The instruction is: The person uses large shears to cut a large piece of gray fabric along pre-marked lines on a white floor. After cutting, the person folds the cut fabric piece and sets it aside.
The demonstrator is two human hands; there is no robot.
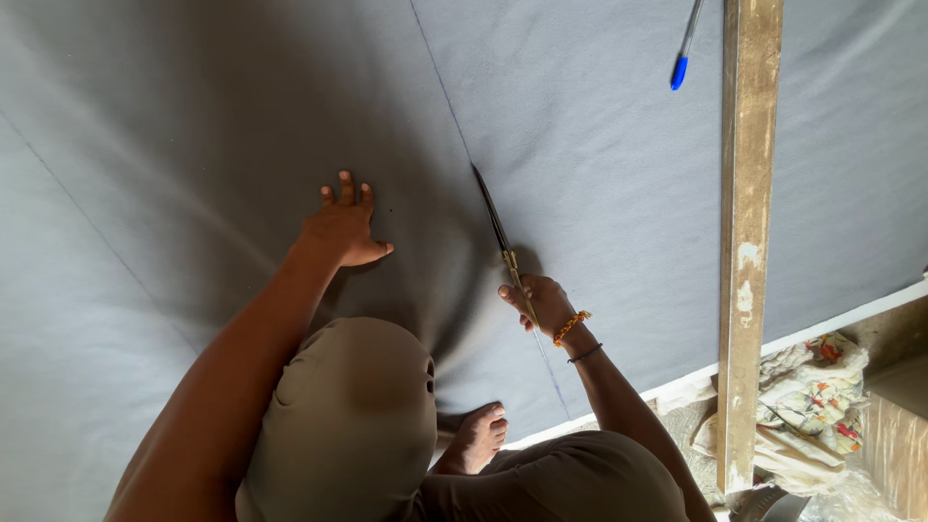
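1. Cutting along a drawn line (440, 87) was under way: scissors (498, 232) were gripped in the closed right hand (541, 302)
2. Grey fabric (599, 193) was held flat by the left hand (340, 229), fingers together
3. A short slit (553, 372) was done near the hem; most of the line was left uncut

Wide grey cloth (174, 145) fills the upper left & centre of the frame: flat, open room for a hand to pass. Long wooden straightedge (749, 193) runs top to bottom at right, a bar across any sideways sweep. Blue pen (684, 53) lies just left of it, top right. Bent knee (353, 416) & bare foot (478, 435) crowd bottom centre. Crumpled printed fabric (807, 396) blocks lower right, off the cloth's edge.
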